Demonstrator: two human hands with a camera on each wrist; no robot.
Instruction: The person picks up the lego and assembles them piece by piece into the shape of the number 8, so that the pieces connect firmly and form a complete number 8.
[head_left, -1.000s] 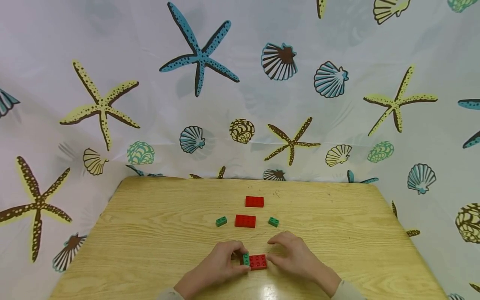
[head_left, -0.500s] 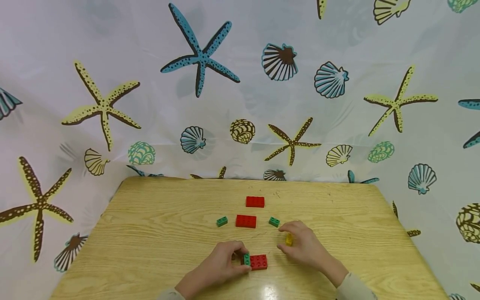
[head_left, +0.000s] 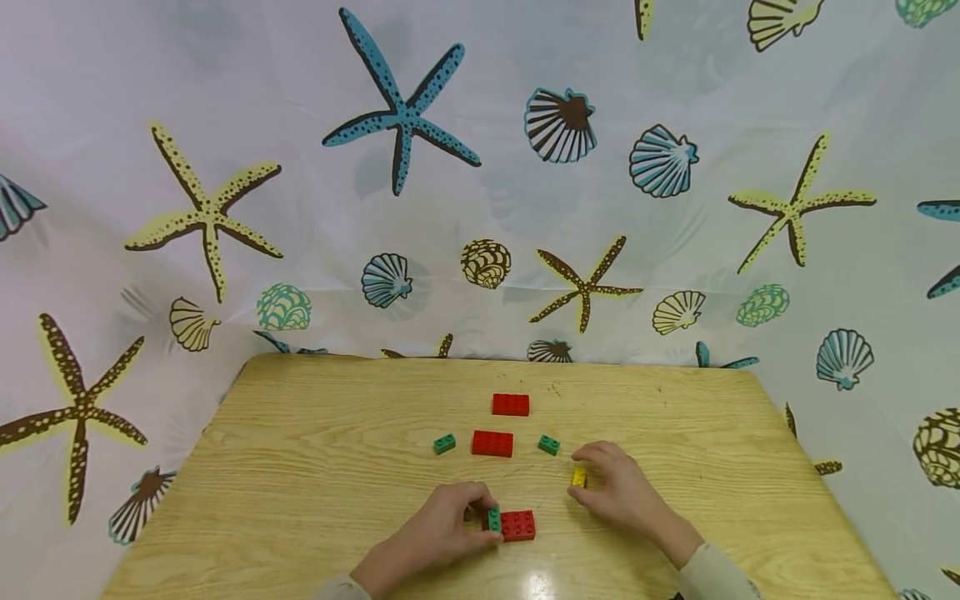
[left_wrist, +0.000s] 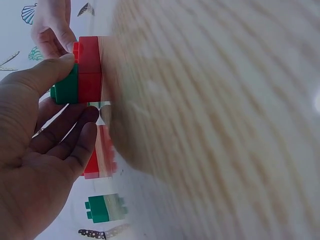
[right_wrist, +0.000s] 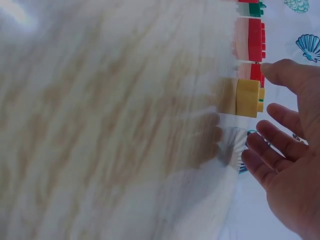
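- Head view: left hand (head_left: 438, 533) holds a small green brick (head_left: 492, 519), which is seated on the left end of a red 2x4 brick (head_left: 517, 525) at the near middle of the wooden table (head_left: 300, 492).
- Left wrist view: the thumb (left_wrist: 47, 75) is pressed on the green brick (left_wrist: 66, 90), and the other fingers are loosely curled beside the stack.
- Right hand (head_left: 618, 492) is over a small yellow brick (head_left: 579, 477), right of the stack, just in front of a green brick (head_left: 548, 445).
- Right wrist view: fingers are spread wide around the yellow brick (right_wrist: 248, 98), with no pinch closed; contact cannot be told.
- Judgement: the yellow brick is best pinched by its side walls, studs kept up.
- The stack is best kept pinned flat by the left hand, so nothing slides on the slick tabletop.
- Neighbouring loose bricks are to be avoided.
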